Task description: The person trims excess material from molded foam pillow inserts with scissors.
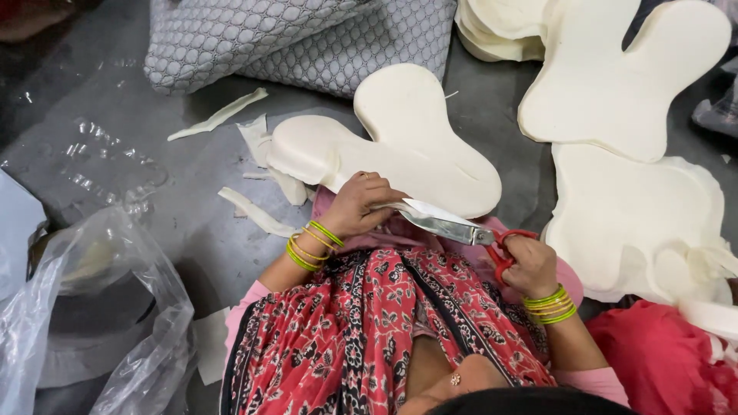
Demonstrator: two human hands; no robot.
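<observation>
A cream foam piece (pixel 400 134) with rounded lobes lies across my lap and the grey floor. My left hand (pixel 355 206) grips its near edge, fingers curled under the foam. My right hand (pixel 529 265) holds large scissors (pixel 450 225) by their red handles. The metal blades point left and sit at the foam's near edge, close to my left fingers. Green and yellow bangles are on both wrists.
Stacks of similar cut foam shapes (pixel 615 84) lie at the right and top right. Foam offcut strips (pixel 254 211) are scattered on the floor (pixel 115 115) at left. A quilted grey cushion (pixel 292 38) is at the top, a clear plastic bag (pixel 100 307) at lower left.
</observation>
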